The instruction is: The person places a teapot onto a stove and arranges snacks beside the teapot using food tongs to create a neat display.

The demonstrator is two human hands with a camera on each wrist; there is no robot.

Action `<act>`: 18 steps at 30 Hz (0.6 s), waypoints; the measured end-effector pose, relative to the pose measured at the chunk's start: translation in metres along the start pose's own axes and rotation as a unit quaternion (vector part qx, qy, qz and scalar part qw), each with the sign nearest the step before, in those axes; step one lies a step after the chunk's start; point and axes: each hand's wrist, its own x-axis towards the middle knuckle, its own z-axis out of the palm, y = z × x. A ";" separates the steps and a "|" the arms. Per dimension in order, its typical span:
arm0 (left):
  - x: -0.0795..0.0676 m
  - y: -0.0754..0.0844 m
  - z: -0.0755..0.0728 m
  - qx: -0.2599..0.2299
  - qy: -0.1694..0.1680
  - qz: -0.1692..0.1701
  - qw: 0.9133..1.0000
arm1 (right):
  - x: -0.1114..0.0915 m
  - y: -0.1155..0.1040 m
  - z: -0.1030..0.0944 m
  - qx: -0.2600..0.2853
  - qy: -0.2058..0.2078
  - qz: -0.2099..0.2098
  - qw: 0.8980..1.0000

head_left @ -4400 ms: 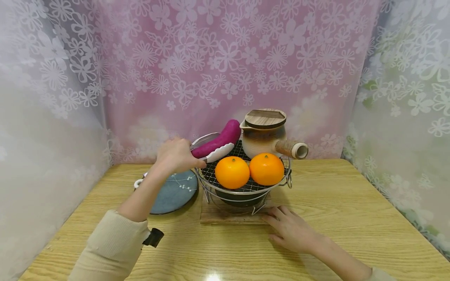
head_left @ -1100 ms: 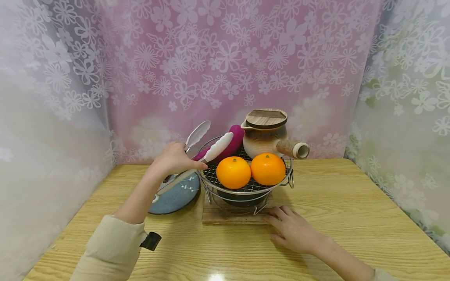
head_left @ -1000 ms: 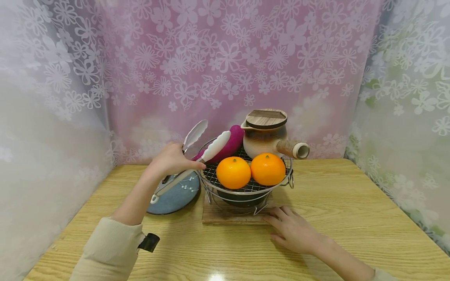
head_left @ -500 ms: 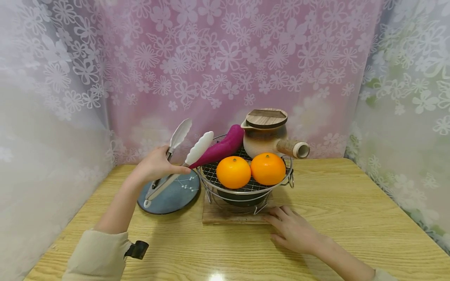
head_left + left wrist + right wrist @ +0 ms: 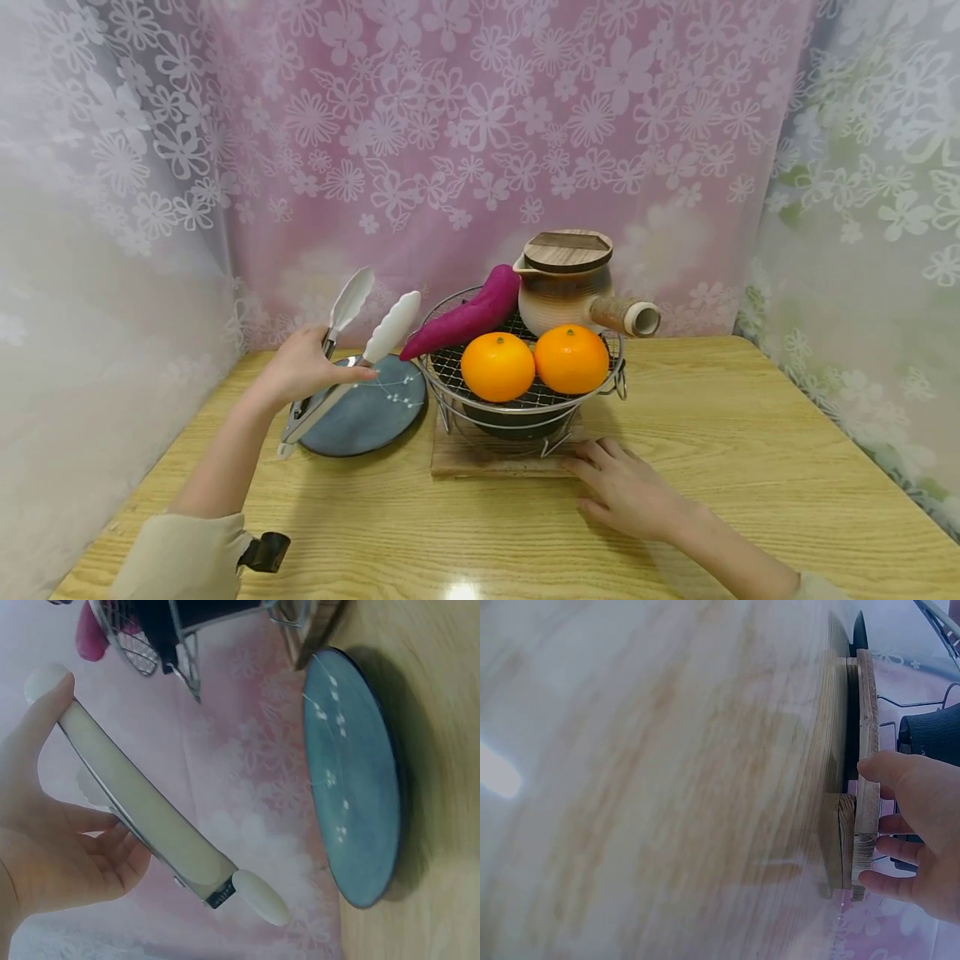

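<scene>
My left hand grips a pair of tongs with pale scalloped tips, which stand spread apart with nothing between them. Below the tongs lies a blue-grey plate with a white blossom pattern. A purple sweet potato rests on the round wire grill, its narrow end sticking out past the left rim. My right hand touches the right front corner of the wooden board under the grill, its fingertips at the board's edge.
Two oranges sit side by side at the front of the grill. Behind them stands a clay pot with a wooden lid, its side handle jutting right beyond the rim. A floral curtain hangs behind the wood-grain table.
The tongs held the sweet potato, then spread and released it on the grill. My left hand has drawn them left and down, over the plate. My right hand has stayed still.
</scene>
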 end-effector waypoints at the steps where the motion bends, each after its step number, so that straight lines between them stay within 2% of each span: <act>1: -0.001 -0.002 0.000 0.001 0.002 0.002 1.000 | 0.000 0.000 0.000 0.000 -0.002 0.000 1.000; 9: -0.007 -0.017 0.002 0.020 0.004 0.000 1.000 | 0.000 0.000 -0.001 0.001 -0.006 0.001 1.000; 18: -0.014 -0.031 0.007 0.024 -0.002 -0.005 1.000 | 0.000 -0.001 0.000 -0.009 0.013 -0.008 1.000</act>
